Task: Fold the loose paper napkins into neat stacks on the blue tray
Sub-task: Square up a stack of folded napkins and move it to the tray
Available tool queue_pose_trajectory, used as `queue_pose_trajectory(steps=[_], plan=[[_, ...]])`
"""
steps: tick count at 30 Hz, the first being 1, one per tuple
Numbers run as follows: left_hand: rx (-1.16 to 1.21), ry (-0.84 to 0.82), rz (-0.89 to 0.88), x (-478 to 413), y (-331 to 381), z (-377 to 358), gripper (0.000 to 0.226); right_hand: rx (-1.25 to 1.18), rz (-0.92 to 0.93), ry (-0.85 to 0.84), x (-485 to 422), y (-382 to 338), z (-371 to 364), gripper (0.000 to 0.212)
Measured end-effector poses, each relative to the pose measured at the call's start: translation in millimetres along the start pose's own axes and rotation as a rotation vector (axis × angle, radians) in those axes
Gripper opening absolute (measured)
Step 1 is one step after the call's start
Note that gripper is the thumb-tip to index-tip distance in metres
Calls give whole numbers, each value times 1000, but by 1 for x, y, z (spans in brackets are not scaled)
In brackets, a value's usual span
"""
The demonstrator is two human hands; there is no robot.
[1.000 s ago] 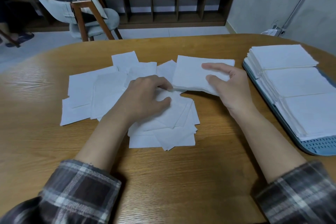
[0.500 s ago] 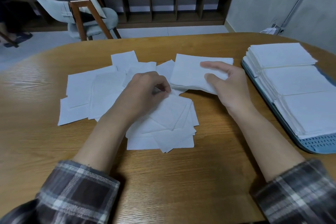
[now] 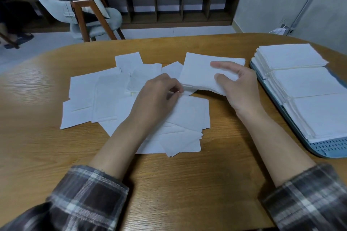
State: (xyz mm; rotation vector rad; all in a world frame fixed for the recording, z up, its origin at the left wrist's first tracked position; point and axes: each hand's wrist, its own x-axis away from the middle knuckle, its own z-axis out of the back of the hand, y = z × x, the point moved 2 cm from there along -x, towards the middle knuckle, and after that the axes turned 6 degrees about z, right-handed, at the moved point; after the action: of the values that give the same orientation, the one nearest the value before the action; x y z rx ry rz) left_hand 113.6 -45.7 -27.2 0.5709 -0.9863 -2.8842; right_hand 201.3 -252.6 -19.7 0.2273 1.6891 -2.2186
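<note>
While the right hand point(image 3: 238, 90) has kept its bundle of napkins point(image 3: 197, 73) almost where it was, gripping it from the right side with forefinger and thumb showing on top, the left hand point(image 3: 155, 99) has drawn its thumb and forefinger together over the last second. They now pinch at the bundle's near corner, just left of the right hand's hold, though I cannot tell whether they hold a single sheet or the bundle's edge. Below and left of that pinch the loose napkins point(image 3: 105, 97) lie scattered on the table point(image 3: 56, 155). Well to the right of the hold, three stacks point(image 3: 308, 82) fill the blue tray point(image 3: 330, 148). My guess is the bundle is being squared or added to, with plenty left to gather
</note>
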Motion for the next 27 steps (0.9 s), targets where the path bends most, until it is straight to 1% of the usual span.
queue_pose_trajectory(steps=[2,3,4,7,8,10,14,18,21,25,27], plan=[[-24,-23,-78,2,4,2,8,17,11,8,-1,0,0,33],[-26,-68,-113,3,8,6,11,23,16,10,-1,0,0,33],[-15,-151,-128,4,10,9,16,25,19,11,-1,0,0,33],[0,-468,-40,8,15,11,38,16,22,8,0,0,0,33],[-14,-535,-7,8,14,10,44,14,23,5,0,0,0,33],[-13,-591,37,8,11,10,46,7,30,-2,0,0,0,34],[26,-549,50,6,10,15,30,-11,63,-27,1,-2,-3,37],[232,-500,98,2,8,23,10,-11,77,-53,1,-2,-3,37],[333,-460,117,-1,5,29,10,-8,91,-84,1,-3,-3,36],[319,-483,139,0,5,27,15,-45,115,-111,3,-6,-5,29],[317,-437,134,0,6,28,17,-79,119,-125,4,-9,-5,25]])
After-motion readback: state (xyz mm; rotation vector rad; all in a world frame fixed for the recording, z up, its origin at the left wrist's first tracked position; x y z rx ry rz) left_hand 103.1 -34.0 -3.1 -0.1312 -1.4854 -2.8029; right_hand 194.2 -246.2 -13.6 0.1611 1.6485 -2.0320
